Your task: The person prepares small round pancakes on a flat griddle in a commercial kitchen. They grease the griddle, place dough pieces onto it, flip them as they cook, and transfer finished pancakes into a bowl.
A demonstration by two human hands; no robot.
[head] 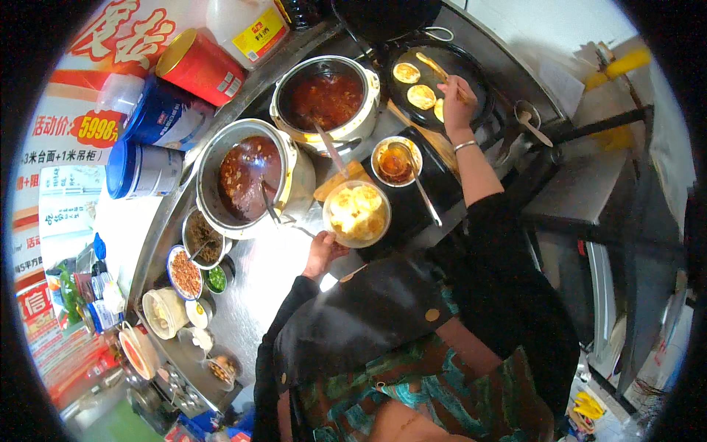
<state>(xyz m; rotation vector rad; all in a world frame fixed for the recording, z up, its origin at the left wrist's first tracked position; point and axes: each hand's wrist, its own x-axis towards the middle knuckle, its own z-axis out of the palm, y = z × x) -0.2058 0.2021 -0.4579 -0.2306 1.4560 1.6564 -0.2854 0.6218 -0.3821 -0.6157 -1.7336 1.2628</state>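
My left hand grips the rim of a clear plastic bowl at the counter's front. Several pale yellow round cakes are heaped in it. Over a round black griddle at the back right, my right hand is closed around a wooden utensil, perhaps tongs. Three browned round cakes show on the griddle, one partly hidden behind my hand. Between the bowl and the griddle sits a white bowl of reddish oil, a metal spoon resting in it.
Two large pots of red-brown sauce with ladles stand left of the griddle. Small bowls, including chopped green onion and a brown chopped topping, line the left. Tubs and a jug stand behind. A wooden stick lies beside the griddle.
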